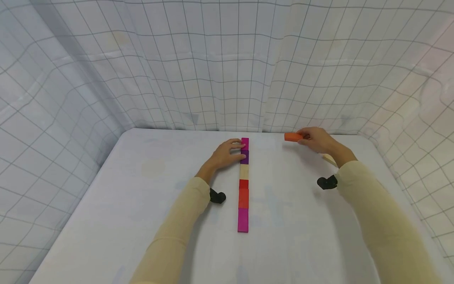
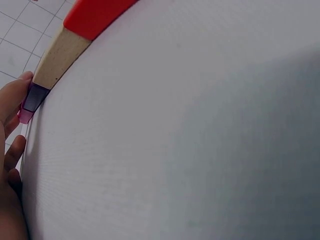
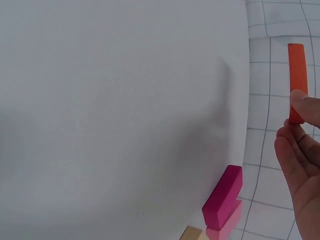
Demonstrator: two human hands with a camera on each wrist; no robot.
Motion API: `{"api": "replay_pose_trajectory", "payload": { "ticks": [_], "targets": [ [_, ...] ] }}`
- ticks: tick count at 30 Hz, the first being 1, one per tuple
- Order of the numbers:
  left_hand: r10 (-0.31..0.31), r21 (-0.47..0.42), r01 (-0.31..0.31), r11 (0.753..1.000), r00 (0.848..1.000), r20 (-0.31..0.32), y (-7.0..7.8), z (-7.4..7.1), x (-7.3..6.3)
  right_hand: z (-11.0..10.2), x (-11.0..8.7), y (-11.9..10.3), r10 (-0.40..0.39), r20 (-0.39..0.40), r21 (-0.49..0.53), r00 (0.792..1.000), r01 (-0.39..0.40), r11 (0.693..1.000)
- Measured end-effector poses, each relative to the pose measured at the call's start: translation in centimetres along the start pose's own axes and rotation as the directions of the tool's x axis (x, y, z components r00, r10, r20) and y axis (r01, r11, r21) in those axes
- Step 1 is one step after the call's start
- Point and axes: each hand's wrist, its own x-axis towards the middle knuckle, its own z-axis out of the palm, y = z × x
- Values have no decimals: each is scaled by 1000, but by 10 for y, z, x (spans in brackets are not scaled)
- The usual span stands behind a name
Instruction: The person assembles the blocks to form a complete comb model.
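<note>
A straight row of coloured wooden blocks runs away from me on the white table. From far to near it has a magenta block (image 1: 245, 141), a purple block (image 1: 246, 161), a plain wood block (image 1: 244, 172), a short red block (image 1: 243, 184), a red-orange block (image 1: 243, 198) and a near magenta block (image 1: 242, 220). My left hand (image 1: 226, 154) touches the row's far end, its fingers at the magenta block and its thumb at the purple one. Off to the right, my right hand (image 1: 317, 140) pinches an orange block (image 1: 292, 137) by one end, raised above the table's far edge.
A loose plain wood block (image 1: 330, 159) lies partly behind my right forearm. Beside it in the right wrist view are another magenta block (image 3: 223, 196) and a pink block (image 3: 228, 222). White gridded curtains (image 1: 234, 71) enclose the table (image 1: 149, 205) at the back and sides.
</note>
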Motion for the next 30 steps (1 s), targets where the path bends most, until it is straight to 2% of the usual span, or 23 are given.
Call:
{"api": "replay_pose_trajectory", "payload": {
  "ticks": [7,10,18,25,30],
  "targets": [
    [9,-10,-9,1000,1000,-2,-3,2,0,9,14,-15,38,60,-17,998,-37,999],
    [15,-8,-15,1000,1000,-3,-3,2,0,14,22,-21,28,68,-20,997,-27,999],
    [29,-5,-30,1000,1000,-7,-1,1,1,36,43,-34,-4,44,-5,999,4,1000],
    [31,-4,-31,1000,1000,-3,-2,1,2,55,57,-47,24,13,14,1000,-24,1000],
    [21,4,-21,1000,1000,-6,-1,0,1,70,69,-51,4,6,13,1000,-4,1000]
  ]
}}
